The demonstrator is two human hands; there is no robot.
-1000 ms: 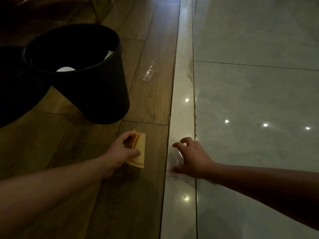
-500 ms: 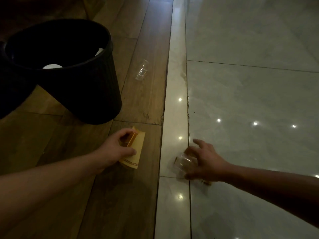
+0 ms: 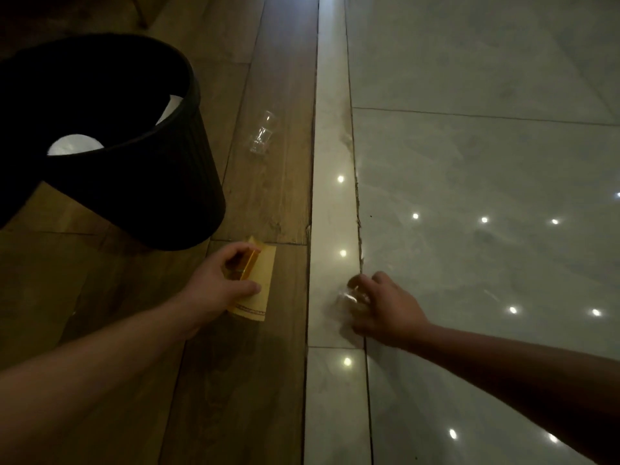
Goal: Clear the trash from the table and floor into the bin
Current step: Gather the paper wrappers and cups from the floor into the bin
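Observation:
A black ribbed bin (image 3: 161, 196) stands on the wooden floor at upper left, with white paper trash (image 3: 75, 145) inside. Just below the bin, my left hand (image 3: 214, 283) pinches a yellow paper wrapper (image 3: 260, 283) that lies on the wood. My right hand (image 3: 385, 308) is curled around a small clear plastic cup (image 3: 349, 298) on the pale marble strip; the cup is blurred and partly hidden by the fingers. Another clear plastic cup (image 3: 263, 132) lies on its side on the wood, to the right of the bin.
Wooden planks cover the left of the floor, a pale marble strip (image 3: 330, 162) runs up the middle, and glossy grey tiles (image 3: 486, 162) with light reflections fill the right. A chair leg (image 3: 141, 15) shows at the top left.
My right hand has closed around the clear cup and shifted slightly left with it. My left hand has kept its hold on the yellow wrapper. The view has shifted a little.

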